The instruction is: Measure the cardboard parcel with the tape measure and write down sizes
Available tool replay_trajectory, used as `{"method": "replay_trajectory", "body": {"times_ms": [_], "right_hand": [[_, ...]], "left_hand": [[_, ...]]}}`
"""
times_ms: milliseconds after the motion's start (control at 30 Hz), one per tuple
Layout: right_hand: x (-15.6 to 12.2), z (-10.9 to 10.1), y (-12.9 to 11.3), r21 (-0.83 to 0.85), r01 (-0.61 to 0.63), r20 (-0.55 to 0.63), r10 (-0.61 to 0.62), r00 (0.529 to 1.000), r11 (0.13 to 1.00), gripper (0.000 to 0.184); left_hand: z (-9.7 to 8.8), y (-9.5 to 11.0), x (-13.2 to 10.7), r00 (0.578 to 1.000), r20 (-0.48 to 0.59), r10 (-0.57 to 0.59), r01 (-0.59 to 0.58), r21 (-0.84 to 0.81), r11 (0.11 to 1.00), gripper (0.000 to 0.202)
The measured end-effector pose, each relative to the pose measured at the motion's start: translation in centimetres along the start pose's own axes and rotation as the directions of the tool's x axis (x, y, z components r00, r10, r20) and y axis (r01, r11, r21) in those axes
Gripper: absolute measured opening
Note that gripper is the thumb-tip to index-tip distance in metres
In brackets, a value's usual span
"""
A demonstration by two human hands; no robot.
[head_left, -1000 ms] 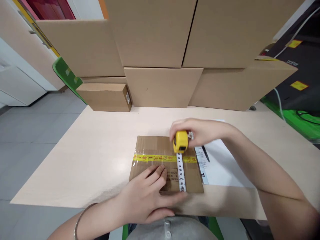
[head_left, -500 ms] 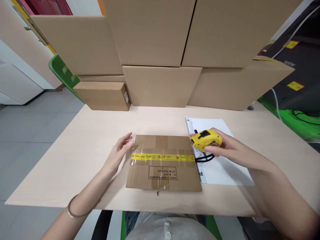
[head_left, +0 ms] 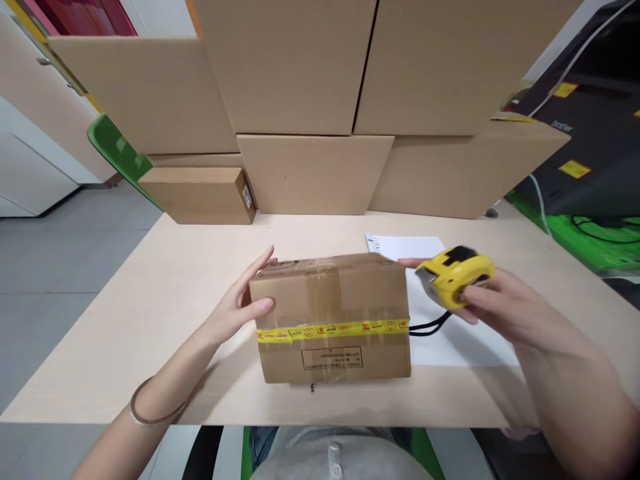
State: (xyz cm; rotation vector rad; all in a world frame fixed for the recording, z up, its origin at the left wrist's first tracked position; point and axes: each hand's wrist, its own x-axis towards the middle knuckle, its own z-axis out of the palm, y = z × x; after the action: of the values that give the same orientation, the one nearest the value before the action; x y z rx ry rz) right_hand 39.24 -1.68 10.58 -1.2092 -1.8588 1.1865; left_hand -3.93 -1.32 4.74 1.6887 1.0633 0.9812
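A brown cardboard box [head_left: 330, 293] with yellow printed tape and a small printed frame on its side is tilted towards me on the table. My left hand [head_left: 245, 297] grips its upper left corner, thumb on the near face and fingers behind. A yellow tape measure [head_left: 456, 275] with a black wrist strap [head_left: 430, 327] is held in my right hand [head_left: 493, 300], above a white sheet. One finger of that hand reaches to the box's upper right corner. The tape measure's blade is not visibly drawn out.
The white sheet [head_left: 470, 347] lies partly behind the box on the pale table [head_left: 125, 313]. A smaller cardboard box [head_left: 200, 203] stands at the back left. Large cardboard panels [head_left: 315, 177] rise along the back edge. A dark machine [head_left: 590, 147] stands at the right.
The box has tipped up towards me, so its other side now shows. My left hand has closed on its corner. My right hand has moved right with the tape measure.
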Motion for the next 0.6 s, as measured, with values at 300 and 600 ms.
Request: {"method": "replay_trajectory", "body": {"times_ms": [300, 600], "right_hand": [[4.8, 4.7, -7.9, -0.209, 0.142, 0.006, -0.144, 0.990, 0.968, 0.038], [8.9, 12.3, -12.1, -0.416, 0.421, 0.463, -0.211, 0.861, 0.806, 0.031]], "left_hand": [[1.8, -2.6, -2.0, 0.881, -0.006, 0.473, -0.465, 0.168, 0.869, 0.115], [2.2, -5.4, -3.0, 0.905, -0.051, 0.421, -0.411, 0.143, 0.900, 0.146]]}}
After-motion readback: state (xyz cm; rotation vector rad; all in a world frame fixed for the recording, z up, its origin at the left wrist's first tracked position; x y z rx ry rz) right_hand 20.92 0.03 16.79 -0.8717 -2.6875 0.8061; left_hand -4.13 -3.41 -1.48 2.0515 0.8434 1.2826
